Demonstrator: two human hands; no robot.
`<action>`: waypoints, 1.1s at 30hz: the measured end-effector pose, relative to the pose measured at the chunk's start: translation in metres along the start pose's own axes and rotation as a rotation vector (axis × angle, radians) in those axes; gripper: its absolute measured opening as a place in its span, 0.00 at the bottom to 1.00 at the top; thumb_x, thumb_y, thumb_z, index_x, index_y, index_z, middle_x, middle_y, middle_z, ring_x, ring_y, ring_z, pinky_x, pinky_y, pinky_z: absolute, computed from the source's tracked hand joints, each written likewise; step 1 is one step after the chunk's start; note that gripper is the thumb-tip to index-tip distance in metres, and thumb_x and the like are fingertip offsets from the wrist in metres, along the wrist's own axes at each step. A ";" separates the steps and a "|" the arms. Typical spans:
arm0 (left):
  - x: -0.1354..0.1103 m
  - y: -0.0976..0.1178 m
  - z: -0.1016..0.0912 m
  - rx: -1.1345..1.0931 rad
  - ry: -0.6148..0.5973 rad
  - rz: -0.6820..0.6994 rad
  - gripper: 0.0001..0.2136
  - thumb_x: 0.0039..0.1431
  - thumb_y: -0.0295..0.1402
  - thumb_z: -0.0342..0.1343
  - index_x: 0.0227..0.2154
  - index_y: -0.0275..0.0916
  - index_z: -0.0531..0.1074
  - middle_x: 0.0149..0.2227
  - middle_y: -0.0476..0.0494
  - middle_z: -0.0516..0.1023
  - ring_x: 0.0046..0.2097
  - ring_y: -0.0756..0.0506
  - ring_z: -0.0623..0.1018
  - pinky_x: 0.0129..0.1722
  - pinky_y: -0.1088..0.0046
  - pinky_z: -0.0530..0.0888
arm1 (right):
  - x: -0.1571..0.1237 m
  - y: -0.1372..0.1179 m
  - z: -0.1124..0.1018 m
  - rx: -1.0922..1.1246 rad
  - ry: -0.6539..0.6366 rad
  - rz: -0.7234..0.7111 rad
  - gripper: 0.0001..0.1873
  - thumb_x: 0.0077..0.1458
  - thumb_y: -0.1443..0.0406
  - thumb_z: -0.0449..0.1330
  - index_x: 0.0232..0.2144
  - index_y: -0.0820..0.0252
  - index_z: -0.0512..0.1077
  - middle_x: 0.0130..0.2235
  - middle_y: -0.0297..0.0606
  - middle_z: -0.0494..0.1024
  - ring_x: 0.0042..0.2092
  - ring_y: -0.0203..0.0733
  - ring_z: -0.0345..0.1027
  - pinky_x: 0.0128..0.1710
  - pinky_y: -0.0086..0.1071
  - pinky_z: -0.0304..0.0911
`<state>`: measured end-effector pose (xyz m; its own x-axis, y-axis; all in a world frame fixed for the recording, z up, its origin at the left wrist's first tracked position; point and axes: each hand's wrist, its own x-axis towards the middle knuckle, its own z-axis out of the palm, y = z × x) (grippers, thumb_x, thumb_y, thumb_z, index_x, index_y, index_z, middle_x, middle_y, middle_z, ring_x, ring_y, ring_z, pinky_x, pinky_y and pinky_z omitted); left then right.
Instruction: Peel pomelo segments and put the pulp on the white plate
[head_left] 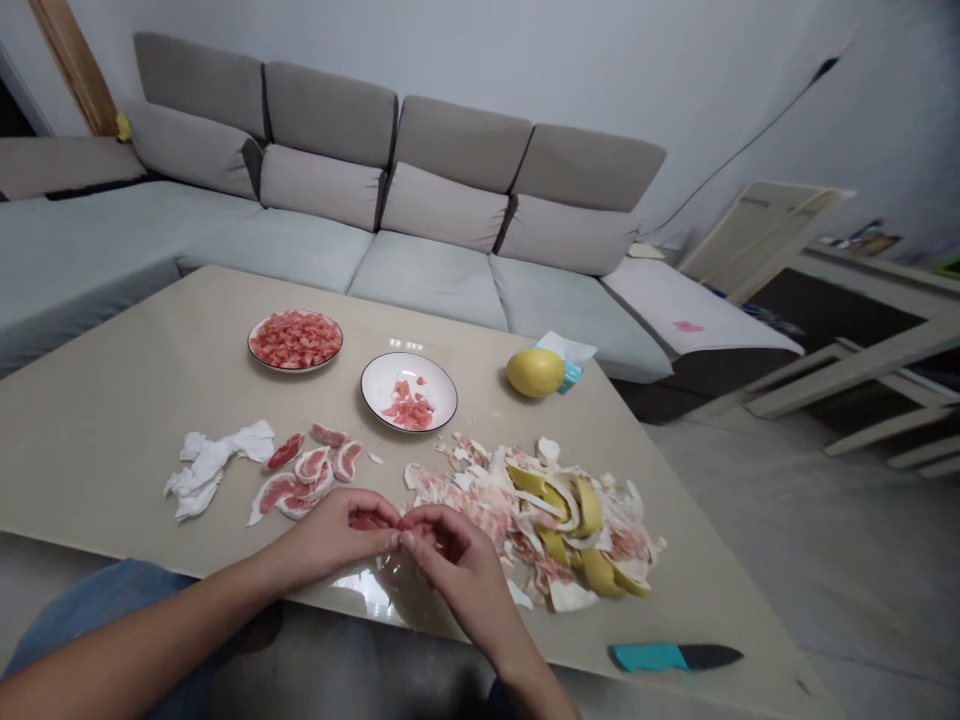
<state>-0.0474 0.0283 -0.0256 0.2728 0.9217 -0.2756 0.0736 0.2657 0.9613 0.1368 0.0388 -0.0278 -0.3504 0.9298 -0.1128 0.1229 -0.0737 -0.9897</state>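
My left hand (346,535) and my right hand (459,562) meet above the table's front edge, fingertips pinched together. A small piece of red pomelo flesh (366,521) shows inside my left fingers; the rest of it is hidden by the hands. Just beyond my left hand lie several unpeeled pomelo segments (309,470). To the right of my right hand spreads a heap of pomelo peel (555,500) and pale membrane. Farther back, a white plate (377,380) with a dark rim holds a few pieces of red flesh.
A second plate (259,357), piled with red flesh, stands back left. A crumpled white tissue (214,465) lies at left. Back right are a whole yellow pomelo (535,372) and a blue tissue pack (572,373). A teal-handled knife (675,656) rests near the front right edge. Behind stands a sofa (427,270).
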 end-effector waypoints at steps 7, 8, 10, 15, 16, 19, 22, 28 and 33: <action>0.002 0.002 0.000 -0.020 0.042 0.013 0.10 0.50 0.37 0.62 0.31 0.36 0.78 0.31 0.45 0.81 0.34 0.46 0.76 0.35 0.73 0.69 | 0.002 -0.001 0.002 0.238 0.003 0.100 0.17 0.47 0.53 0.68 0.32 0.60 0.78 0.24 0.33 0.73 0.24 0.33 0.61 0.23 0.26 0.57; 0.001 0.002 -0.001 -0.045 0.039 0.007 0.10 0.50 0.38 0.62 0.31 0.36 0.78 0.30 0.45 0.80 0.32 0.48 0.74 0.33 0.74 0.68 | 0.002 0.000 0.001 0.331 -0.002 0.125 0.16 0.47 0.54 0.69 0.32 0.60 0.77 0.25 0.33 0.73 0.24 0.32 0.60 0.23 0.26 0.57; 0.000 0.003 -0.003 -0.108 0.036 -0.022 0.11 0.51 0.39 0.62 0.31 0.36 0.77 0.29 0.47 0.78 0.26 0.51 0.68 0.25 0.77 0.62 | 0.002 0.001 -0.001 0.507 0.007 0.160 0.16 0.46 0.55 0.70 0.32 0.60 0.77 0.27 0.32 0.72 0.23 0.30 0.58 0.22 0.24 0.56; 0.009 0.008 -0.012 -0.110 0.009 -0.005 0.15 0.54 0.44 0.60 0.35 0.36 0.76 0.29 0.48 0.75 0.22 0.55 0.60 0.20 0.78 0.55 | 0.020 0.003 -0.011 0.413 0.036 0.126 0.16 0.50 0.54 0.66 0.34 0.60 0.75 0.29 0.32 0.72 0.23 0.29 0.58 0.22 0.24 0.56; 0.017 0.011 -0.016 -0.036 0.026 0.016 0.16 0.55 0.45 0.59 0.36 0.36 0.76 0.30 0.47 0.75 0.22 0.54 0.61 0.20 0.78 0.56 | 0.030 0.002 -0.015 0.270 0.051 0.092 0.16 0.52 0.53 0.63 0.35 0.61 0.74 0.30 0.33 0.72 0.23 0.30 0.59 0.22 0.24 0.57; 0.057 0.029 -0.035 0.247 0.165 0.078 0.17 0.55 0.45 0.58 0.37 0.34 0.77 0.30 0.45 0.76 0.26 0.50 0.70 0.23 0.76 0.63 | 0.079 -0.006 -0.027 -0.054 0.120 -0.002 0.15 0.56 0.56 0.60 0.38 0.62 0.73 0.32 0.35 0.74 0.26 0.33 0.64 0.26 0.27 0.61; 0.110 0.048 -0.057 0.359 0.267 0.101 0.14 0.56 0.40 0.60 0.36 0.32 0.77 0.33 0.43 0.77 0.37 0.44 0.75 0.35 0.71 0.71 | 0.134 -0.016 -0.035 -0.217 0.203 -0.076 0.09 0.57 0.61 0.60 0.36 0.62 0.73 0.36 0.38 0.76 0.34 0.38 0.69 0.35 0.32 0.66; 0.181 0.058 -0.081 0.477 0.332 -0.002 0.14 0.63 0.35 0.55 0.50 0.38 0.69 0.52 0.40 0.73 0.47 0.41 0.76 0.45 0.57 0.75 | 0.198 -0.014 -0.038 -0.492 0.201 -0.103 0.13 0.63 0.62 0.57 0.49 0.59 0.70 0.51 0.42 0.72 0.46 0.44 0.71 0.46 0.43 0.69; 0.182 0.053 -0.090 0.328 0.324 -0.026 0.15 0.63 0.36 0.55 0.50 0.37 0.70 0.51 0.40 0.73 0.46 0.41 0.76 0.44 0.58 0.76 | 0.203 -0.009 -0.045 -0.532 0.215 -0.121 0.13 0.63 0.62 0.57 0.48 0.60 0.70 0.49 0.42 0.74 0.45 0.43 0.71 0.45 0.42 0.69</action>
<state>-0.0799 0.2350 -0.0251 -0.0429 0.9706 -0.2368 0.3899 0.2344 0.8905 0.1061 0.2449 -0.0377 -0.2013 0.9767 0.0742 0.5621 0.1772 -0.8079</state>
